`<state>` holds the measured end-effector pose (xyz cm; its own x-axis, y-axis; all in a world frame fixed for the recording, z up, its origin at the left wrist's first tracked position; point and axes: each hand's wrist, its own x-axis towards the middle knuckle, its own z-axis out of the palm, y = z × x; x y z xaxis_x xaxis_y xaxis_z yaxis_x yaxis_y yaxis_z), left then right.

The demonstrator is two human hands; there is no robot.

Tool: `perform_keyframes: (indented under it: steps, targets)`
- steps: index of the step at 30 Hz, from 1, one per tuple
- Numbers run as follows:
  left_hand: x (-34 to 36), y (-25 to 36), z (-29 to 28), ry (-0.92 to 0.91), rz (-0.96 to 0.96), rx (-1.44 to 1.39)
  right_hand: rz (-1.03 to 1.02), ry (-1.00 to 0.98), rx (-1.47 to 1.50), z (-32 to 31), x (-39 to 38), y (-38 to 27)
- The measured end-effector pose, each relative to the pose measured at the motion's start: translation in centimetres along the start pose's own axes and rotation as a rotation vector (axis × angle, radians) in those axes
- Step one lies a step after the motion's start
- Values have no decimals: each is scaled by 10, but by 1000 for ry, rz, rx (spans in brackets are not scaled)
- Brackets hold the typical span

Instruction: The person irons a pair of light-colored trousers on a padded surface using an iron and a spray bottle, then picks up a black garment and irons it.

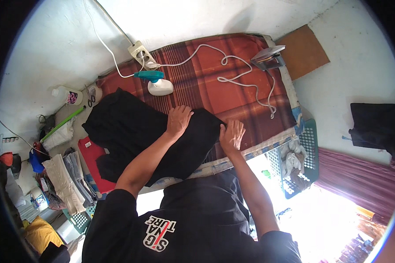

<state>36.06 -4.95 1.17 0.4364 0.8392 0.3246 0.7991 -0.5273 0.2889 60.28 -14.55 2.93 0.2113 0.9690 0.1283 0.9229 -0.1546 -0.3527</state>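
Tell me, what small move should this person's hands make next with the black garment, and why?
Perhaps the left hand should sweep leftward to smooth the black garment, while the right hand steadies its right corner. The garment's left part looks rumpled, the left hand lies palm-down on it, and the right hand is at that corner.

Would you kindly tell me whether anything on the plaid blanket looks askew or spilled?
The white cord running to the iron lies in loose loops across the plaid blanket, looking untidy. The black garment is rumpled at its left end. No spill shows.
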Motion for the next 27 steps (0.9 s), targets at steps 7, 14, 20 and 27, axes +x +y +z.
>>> perform_keyframes:
  steps: [7, 14, 20, 27]
  targets:
    - [3, -10, 4, 70, -34, -72, -494, -258, 35, 4, -47, -55]
    - [5, -15, 3, -1, -92, -118, -352, -338, -70, 13, -31, -51]
    - [-4, -43, -15, -85, -106, -11, -179, -218, -185, 25, 1, -18]
    - [-78, 1, -61, 133, -198, -145, -348, -188, 479, 11, 93, -88]
